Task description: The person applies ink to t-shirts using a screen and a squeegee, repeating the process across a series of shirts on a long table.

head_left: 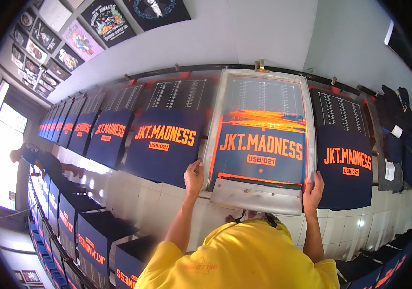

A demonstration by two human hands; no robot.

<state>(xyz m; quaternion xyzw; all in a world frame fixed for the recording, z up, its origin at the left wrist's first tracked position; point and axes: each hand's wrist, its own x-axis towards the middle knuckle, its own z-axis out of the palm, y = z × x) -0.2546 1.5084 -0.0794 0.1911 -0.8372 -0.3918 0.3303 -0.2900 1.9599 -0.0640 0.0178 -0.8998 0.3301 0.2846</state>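
Note:
A screen printing frame [217,115] with a pale metal border lies in front of me over a dark navy fabric piece on a printing board. Through its mesh shows orange lettering, with a smeared band of orange ink [263,117] above it. Across the near end rests a wide metal squeegee [256,196] with a dark green blade edge. My left hand [194,179] is closed beside the frame's left side, near the neighbouring fabric's edge; what its fingers pinch is hidden. My right hand [313,192] is closed on the frame's near right edge, beside the squeegee's end.
Printed navy fabric pieces [162,144] lie on boards in a long row to the left, and another [344,166] is at right. A rail [191,69] runs behind. Dark garments [398,139] hang at far right. Another person [37,156] stands at left by a second row [95,236].

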